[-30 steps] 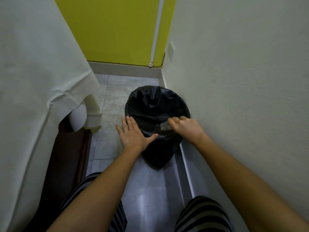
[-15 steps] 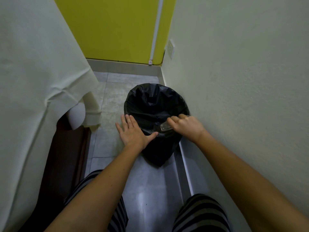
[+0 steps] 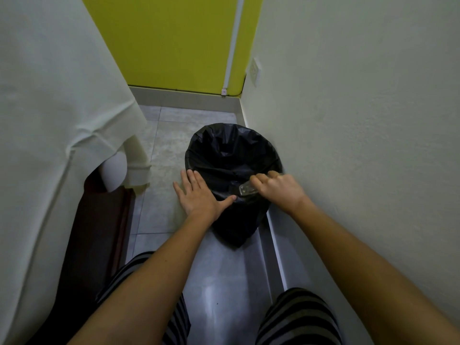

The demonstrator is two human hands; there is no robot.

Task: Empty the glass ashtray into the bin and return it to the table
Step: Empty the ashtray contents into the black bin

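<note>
Right grip [image 3: 276,189] clamps glass ashtray [image 3: 246,190], tipped over bin [image 3: 231,155] rim; left hand [image 3: 199,195] splayed, steadying liner. Pose unchanged from second ago: tipping continues.

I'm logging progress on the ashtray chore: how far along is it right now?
Done: the ashtray has been carried to the bin. In hand: the right hand grips it, tipped over the bin's near rim, while the left hand lies open against the bin's side. Whether anything has fallen out cannot be seen. Left: taking it back to the table.
</note>
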